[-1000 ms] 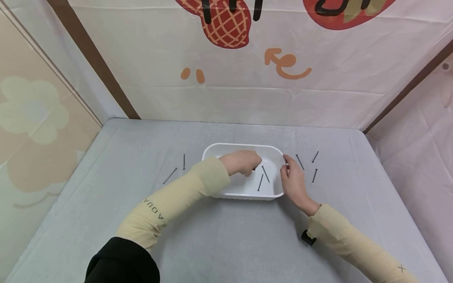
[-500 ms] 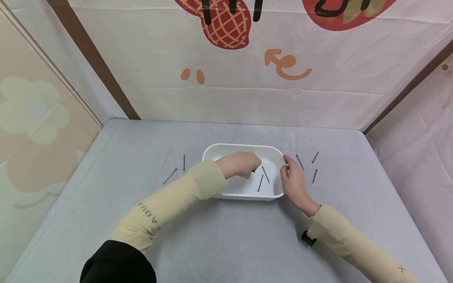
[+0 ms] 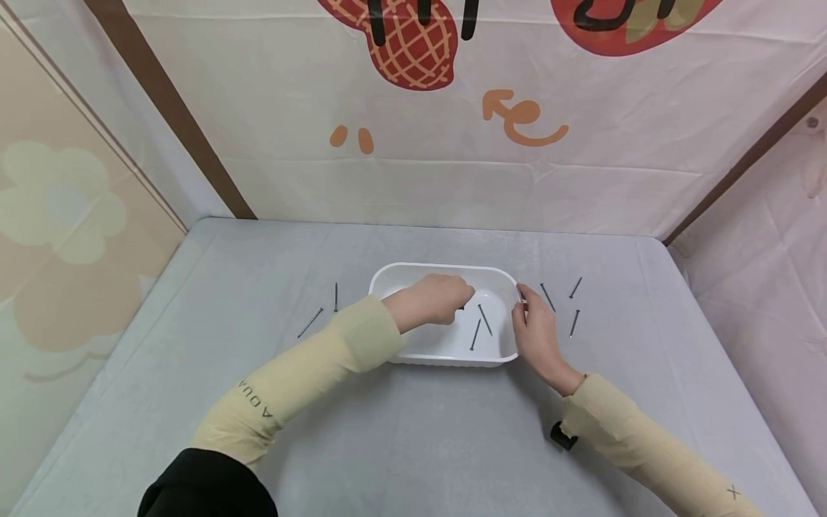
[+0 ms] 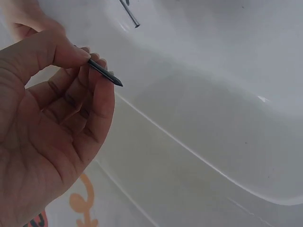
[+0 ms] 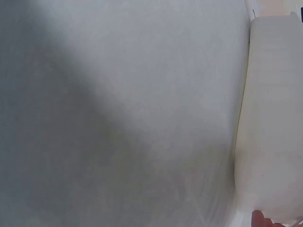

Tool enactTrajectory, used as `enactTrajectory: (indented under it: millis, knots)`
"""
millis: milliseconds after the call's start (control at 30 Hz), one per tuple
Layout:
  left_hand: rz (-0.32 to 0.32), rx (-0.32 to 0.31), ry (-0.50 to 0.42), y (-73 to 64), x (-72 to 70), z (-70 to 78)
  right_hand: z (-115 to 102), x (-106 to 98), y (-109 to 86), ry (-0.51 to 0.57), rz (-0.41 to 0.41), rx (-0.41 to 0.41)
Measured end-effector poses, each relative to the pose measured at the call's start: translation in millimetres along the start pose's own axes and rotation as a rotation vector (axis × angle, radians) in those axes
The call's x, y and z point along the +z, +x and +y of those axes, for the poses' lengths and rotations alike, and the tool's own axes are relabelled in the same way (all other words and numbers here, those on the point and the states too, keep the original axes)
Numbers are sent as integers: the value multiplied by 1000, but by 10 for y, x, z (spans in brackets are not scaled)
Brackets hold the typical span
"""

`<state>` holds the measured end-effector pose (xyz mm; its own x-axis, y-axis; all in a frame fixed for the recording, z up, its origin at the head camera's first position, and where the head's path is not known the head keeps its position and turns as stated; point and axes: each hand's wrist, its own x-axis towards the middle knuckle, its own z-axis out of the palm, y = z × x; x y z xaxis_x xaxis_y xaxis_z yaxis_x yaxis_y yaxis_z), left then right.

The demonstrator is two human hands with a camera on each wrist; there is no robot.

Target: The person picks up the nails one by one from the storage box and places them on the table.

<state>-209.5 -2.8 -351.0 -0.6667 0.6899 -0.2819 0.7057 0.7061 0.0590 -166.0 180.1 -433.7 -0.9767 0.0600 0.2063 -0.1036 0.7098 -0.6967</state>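
My left hand [image 3: 429, 300] is over the white tray [image 3: 446, 358], palm side hidden in the head view. The left wrist view shows it pinching a dark nail [image 4: 105, 73] between thumb and fingers, pointed tip sticking out. Two loose nails lie on the tray floor: one nail [image 3: 484, 319] slants beside another nail [image 3: 475, 334]. At the tray's right end, my right hand [image 3: 538, 334] grips the rim, thumb on the near side. Only a few fingertips [image 5: 258, 219] of it show in the right wrist view, by the tray's outer wall [image 5: 270, 123].
On the grey table [image 3: 420, 438], right of the tray, lie a slanted nail [image 3: 548, 297], a farther nail [image 3: 576, 287] and a nearer nail [image 3: 574, 324]. To the left are an upright-lying nail [image 3: 336, 296] and a diagonal nail [image 3: 310, 323]. A printed curtain [image 3: 291, 187] hangs behind.
My left hand has drifted slightly left over the tray, and its forearm has swung left and toward me. The right hand, the tray and the loose nails keep their places.
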Motion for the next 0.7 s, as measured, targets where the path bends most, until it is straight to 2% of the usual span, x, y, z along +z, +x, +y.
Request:
enactTrajectory:
  millis: [333,533,700]
  knots:
    - [159,51,-6,-110,-37,2,10,1,-4,4,-1,3]
    - [198,48,-16,-142,-46,-18,4,0,2,0,-4,8]
    - [225,42,-67,-176,-78,-38,-5,-7,7,5,-5,13]
